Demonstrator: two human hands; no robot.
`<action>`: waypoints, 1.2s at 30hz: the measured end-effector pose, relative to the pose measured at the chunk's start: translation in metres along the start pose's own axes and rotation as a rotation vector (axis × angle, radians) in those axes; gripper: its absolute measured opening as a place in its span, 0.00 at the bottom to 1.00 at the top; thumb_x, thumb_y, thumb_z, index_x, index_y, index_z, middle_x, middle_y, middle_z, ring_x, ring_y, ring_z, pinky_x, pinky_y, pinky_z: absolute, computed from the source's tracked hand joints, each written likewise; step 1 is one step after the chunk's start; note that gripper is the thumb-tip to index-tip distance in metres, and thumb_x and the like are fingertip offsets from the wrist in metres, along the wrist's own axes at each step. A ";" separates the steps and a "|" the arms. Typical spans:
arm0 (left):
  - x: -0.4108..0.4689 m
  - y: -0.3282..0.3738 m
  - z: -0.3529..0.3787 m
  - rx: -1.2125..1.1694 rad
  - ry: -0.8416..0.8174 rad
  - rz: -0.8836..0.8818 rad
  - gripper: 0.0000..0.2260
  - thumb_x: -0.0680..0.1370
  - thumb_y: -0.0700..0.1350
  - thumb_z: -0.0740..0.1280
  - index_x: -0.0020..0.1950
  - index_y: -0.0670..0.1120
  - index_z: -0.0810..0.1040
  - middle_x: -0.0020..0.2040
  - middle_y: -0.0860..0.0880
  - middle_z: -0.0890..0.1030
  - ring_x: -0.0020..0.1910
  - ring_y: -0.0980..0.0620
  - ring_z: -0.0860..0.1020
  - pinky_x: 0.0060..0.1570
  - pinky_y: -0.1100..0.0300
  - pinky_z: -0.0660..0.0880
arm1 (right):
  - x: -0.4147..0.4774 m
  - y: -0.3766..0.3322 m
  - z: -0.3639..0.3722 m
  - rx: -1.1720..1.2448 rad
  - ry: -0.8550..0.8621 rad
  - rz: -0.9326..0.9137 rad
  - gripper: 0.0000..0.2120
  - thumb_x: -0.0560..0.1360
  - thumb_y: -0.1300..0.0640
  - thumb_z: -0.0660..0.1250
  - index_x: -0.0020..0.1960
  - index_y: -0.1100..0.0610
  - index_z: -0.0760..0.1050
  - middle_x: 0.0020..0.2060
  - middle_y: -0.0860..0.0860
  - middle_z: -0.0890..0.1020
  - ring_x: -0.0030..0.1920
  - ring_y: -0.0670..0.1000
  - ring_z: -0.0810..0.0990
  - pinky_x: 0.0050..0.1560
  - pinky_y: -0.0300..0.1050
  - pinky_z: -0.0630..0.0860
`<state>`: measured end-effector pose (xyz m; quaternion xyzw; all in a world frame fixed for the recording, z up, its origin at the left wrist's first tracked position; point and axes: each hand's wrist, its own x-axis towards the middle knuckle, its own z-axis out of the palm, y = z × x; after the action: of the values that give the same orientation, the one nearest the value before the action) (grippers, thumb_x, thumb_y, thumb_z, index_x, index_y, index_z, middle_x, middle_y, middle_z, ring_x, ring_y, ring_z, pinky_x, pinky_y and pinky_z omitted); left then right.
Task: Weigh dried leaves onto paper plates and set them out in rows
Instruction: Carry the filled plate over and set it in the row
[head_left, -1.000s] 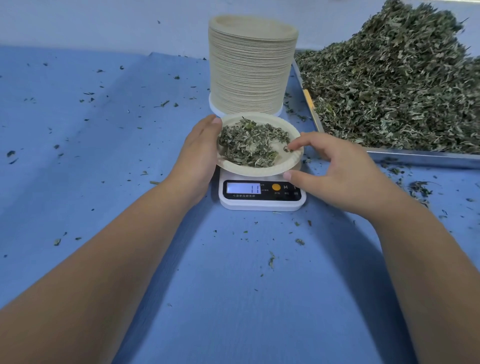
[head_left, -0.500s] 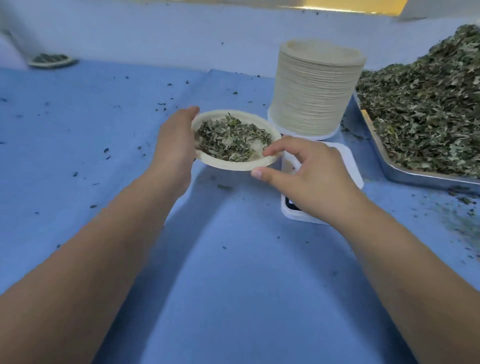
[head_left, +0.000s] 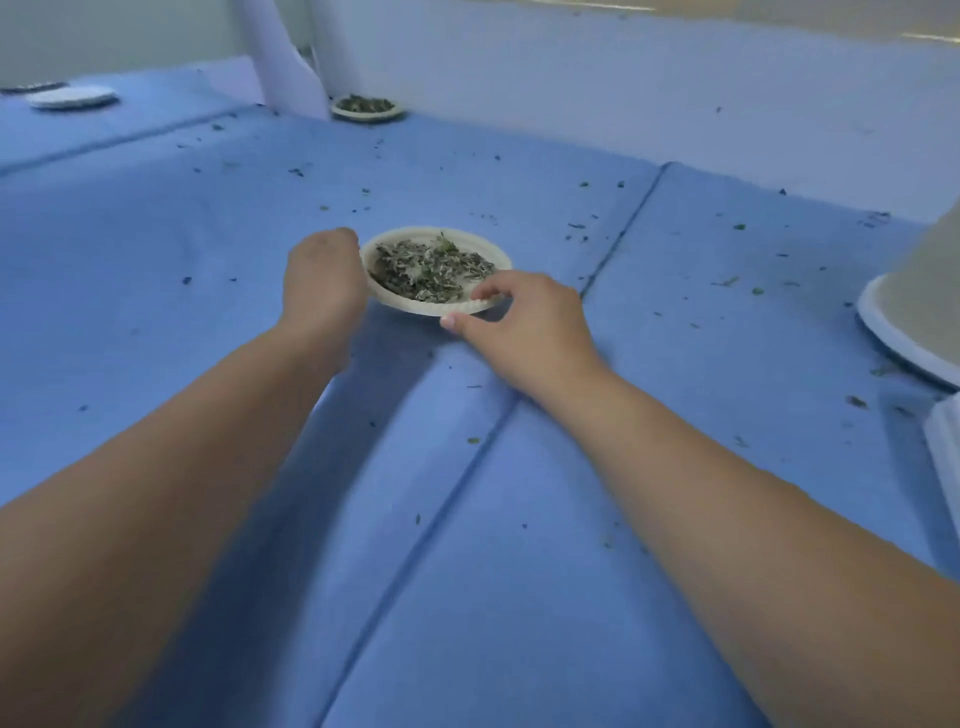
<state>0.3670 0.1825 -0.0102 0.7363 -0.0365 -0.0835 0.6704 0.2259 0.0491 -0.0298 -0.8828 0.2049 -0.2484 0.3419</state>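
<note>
A blue table (head_left: 519, 597) fills nearly the whole view, its cover crossed by a dark seam (head_left: 457, 467) that runs from the near edge toward the far right. The left forearm (head_left: 156, 493) and right forearm (head_left: 727, 493) reach out over it from the near edge, coming together toward the middle. At the right edge a pale stack of plates (head_left: 930, 291) is cut off by the frame and blurred. A white upright post (head_left: 283, 62) stands at the far left part of the table. The left hand (head_left: 324, 280) is curled round the left rim of a paper plate (head_left: 415, 306), its fingers hidden on the far side. The right hand (head_left: 519, 322) pinches the near right rim, its fingers (head_left: 488, 291) on top and its thumb (head_left: 454, 321) underneath. The plate sits low over the middle of the table, left of the seam and a little tilted – whether its underside touches the cover I cannot tell. A loose heap of dried leaves (head_left: 431, 267) lies in its hollow. Near the far edge, just right of the post, a second plate (head_left: 367, 117) of leaves sits on the cover, and a white plate (head_left: 70, 97) lies at the far left corner. Small leaf crumbs (head_left: 296, 171) are scattered across the cover, thicker toward the far and right sides.
</note>
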 end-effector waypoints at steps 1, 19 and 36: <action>0.018 0.001 -0.003 -0.029 -0.006 -0.046 0.05 0.69 0.45 0.57 0.35 0.53 0.63 0.44 0.46 0.67 0.44 0.41 0.60 0.44 0.42 0.63 | 0.020 -0.001 0.015 -0.008 -0.010 0.001 0.18 0.68 0.40 0.77 0.53 0.47 0.83 0.52 0.44 0.84 0.54 0.47 0.79 0.48 0.40 0.69; 0.205 -0.001 -0.032 -1.037 -0.085 -0.316 0.17 0.86 0.45 0.58 0.69 0.35 0.73 0.69 0.35 0.76 0.69 0.37 0.76 0.66 0.47 0.75 | 0.409 -0.051 0.245 -0.129 -0.084 0.095 0.24 0.73 0.40 0.71 0.64 0.51 0.77 0.62 0.51 0.81 0.63 0.55 0.78 0.62 0.48 0.76; 0.187 -0.002 -0.048 -1.240 -0.110 -0.392 0.17 0.83 0.45 0.61 0.64 0.33 0.78 0.58 0.35 0.84 0.60 0.38 0.84 0.64 0.45 0.78 | 0.479 -0.064 0.296 -0.215 -0.084 0.051 0.21 0.76 0.41 0.68 0.65 0.49 0.75 0.62 0.49 0.79 0.62 0.55 0.78 0.60 0.47 0.74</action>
<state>0.5592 0.1987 -0.0219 0.2008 0.1192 -0.2475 0.9403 0.7893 -0.0135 -0.0314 -0.9186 0.2382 -0.1791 0.2595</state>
